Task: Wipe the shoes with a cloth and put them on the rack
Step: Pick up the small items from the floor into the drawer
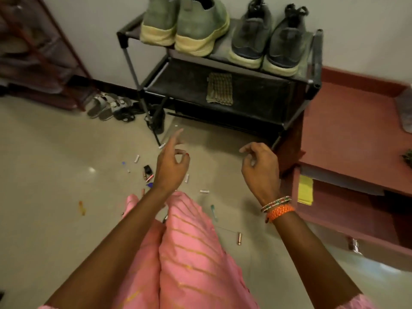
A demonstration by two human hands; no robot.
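Pink striped fabric (189, 253) is filling the near foreground, with both bare forearms reaching forward over it. The left hand (171, 166) is hovering above the floor (55, 163), its forefinger stretching out towards the rack while the other fingers are curling loosely; its grip is released and holding nothing. The right hand (259, 168), wearing bangles (276, 204) and an orange thread (279, 212) at the wrist, is hanging palm down with fingers loosely bent, its grip likewise released and empty. Small batteries and bits of litter (204, 191) are lying scattered on the floor around and below the hands. To the right, a reddish low cabinet (347, 139) is standing just beside the rack, with a yellow sheet (305, 189) showing on its lower shelf. Farther on, the black shoe rack (314, 63) is standing against the wall. The folded cloth (219, 89) is lying on its middle shelf. On the top shelf, the green shoes (185, 25) are sitting side by side at the left, heels outward, and the dark grey shoes (267, 39) are sitting beside them at the right. Sandals (107, 105) are lying on the floor left of the rack.
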